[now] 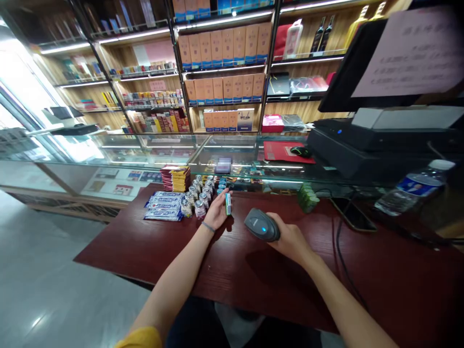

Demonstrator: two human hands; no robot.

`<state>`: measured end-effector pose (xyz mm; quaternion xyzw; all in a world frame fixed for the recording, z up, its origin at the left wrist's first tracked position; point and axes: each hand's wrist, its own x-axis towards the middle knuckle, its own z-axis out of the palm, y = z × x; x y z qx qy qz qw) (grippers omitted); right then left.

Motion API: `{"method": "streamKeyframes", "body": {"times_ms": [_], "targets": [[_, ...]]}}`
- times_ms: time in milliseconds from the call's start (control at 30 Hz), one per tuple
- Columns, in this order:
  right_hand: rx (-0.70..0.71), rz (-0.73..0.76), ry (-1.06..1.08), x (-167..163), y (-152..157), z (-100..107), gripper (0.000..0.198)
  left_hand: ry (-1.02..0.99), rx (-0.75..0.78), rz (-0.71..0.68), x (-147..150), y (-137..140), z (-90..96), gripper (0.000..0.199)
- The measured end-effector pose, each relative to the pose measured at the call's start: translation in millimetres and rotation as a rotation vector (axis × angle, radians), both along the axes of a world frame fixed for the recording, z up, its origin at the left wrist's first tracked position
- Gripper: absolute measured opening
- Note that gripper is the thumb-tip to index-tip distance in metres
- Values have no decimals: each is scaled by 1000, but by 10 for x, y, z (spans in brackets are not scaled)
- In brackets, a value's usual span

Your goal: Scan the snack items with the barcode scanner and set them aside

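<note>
My left hand (216, 213) is closed on a small, slim green and white packet (228, 204), held just above the dark red-brown table (232, 275). In my right hand (290, 238) is a dark grey barcode scanner (260, 224) with a blue light on top, its head facing the packet. Left of my left hand stand rows of small jars with silvery lids (200, 209). Beside them lie blue and white wrapped packs (164, 206) and a stack of red and yellow packets (175, 179). Several small green packets (308, 197) stand farther right.
A phone (353, 214), a cable (339, 251) and a water bottle (409, 188) are on the right. Behind the table runs a glass display counter (195, 154) with a red mouse pad (279, 152). A dark monitor (339, 63) rises at the upper right.
</note>
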<state>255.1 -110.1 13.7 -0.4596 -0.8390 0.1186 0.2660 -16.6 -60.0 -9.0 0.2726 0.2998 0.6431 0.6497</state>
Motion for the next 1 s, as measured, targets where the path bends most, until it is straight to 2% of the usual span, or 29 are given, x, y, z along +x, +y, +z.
{"method": "streamKeyframes", "body": {"times_ms": [200,400,567,633,700,767,867,933,1000], "targets": [[57,60,-167,36,-2,34,32,8,57,11,-4,46,-32,31],[55,12,-102,42,22,23,33,-19,5,11,-4,-11,10,31],[9,-65,-10,69,70,-11,36,12,53,64,-5,-30,154,37],[-3,-74,30,90,91,-19,39,70,85,134,-23,3,225,43],[-3,-83,65,108,104,-19,40,138,114,267,-49,36,276,48],[-4,-90,93,121,109,-11,40,228,143,471,-71,42,283,50],[-7,-98,121,130,106,5,37,449,181,769,-63,-18,186,49],[-12,-99,134,134,102,11,36,600,215,842,-24,-76,72,45],[-9,-100,141,139,101,7,34,700,250,834,31,-115,-45,41]]}}
